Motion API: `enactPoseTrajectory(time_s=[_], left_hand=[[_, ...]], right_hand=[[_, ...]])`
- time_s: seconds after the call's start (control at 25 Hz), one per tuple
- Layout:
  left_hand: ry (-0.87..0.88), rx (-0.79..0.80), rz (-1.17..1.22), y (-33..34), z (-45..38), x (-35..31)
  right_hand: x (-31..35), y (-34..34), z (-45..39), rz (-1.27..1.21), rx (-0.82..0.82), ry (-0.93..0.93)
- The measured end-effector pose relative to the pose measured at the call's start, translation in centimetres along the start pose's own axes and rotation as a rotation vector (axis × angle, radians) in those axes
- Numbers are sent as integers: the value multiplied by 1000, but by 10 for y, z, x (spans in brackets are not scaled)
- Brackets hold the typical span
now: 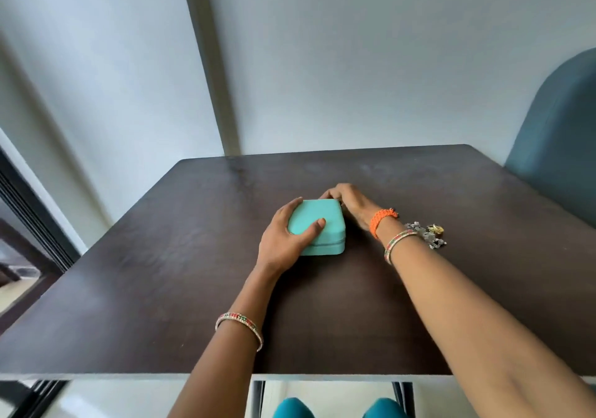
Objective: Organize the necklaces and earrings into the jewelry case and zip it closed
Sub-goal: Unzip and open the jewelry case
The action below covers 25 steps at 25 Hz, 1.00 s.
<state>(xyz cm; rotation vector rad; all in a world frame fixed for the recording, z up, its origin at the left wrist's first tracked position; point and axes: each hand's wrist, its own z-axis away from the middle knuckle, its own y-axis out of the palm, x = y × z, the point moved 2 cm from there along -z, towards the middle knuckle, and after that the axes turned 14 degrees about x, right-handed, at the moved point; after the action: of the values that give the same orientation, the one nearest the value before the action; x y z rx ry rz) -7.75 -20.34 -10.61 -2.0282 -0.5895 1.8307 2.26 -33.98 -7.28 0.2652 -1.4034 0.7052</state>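
Note:
A small turquoise jewelry case lies closed in the middle of the dark table. My left hand grips its left side, thumb resting on the lid. My right hand reaches round the case's far right corner with its fingers curled there; what they pinch is hidden. A small heap of silver and gold jewelry lies on the table right of the case, partly behind my right wrist.
A blue chair back stands at the table's far right corner. A white wall runs behind the table. A dark door frame is at the left. The table's front edge is close to my body.

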Motion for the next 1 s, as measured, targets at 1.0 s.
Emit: enactPoseTrajectory(time_s=[1.0], left_hand=[[1, -15, -54, -1, 1, -4]], right_hand=[[-3, -31, -6, 342, 149, 39]])
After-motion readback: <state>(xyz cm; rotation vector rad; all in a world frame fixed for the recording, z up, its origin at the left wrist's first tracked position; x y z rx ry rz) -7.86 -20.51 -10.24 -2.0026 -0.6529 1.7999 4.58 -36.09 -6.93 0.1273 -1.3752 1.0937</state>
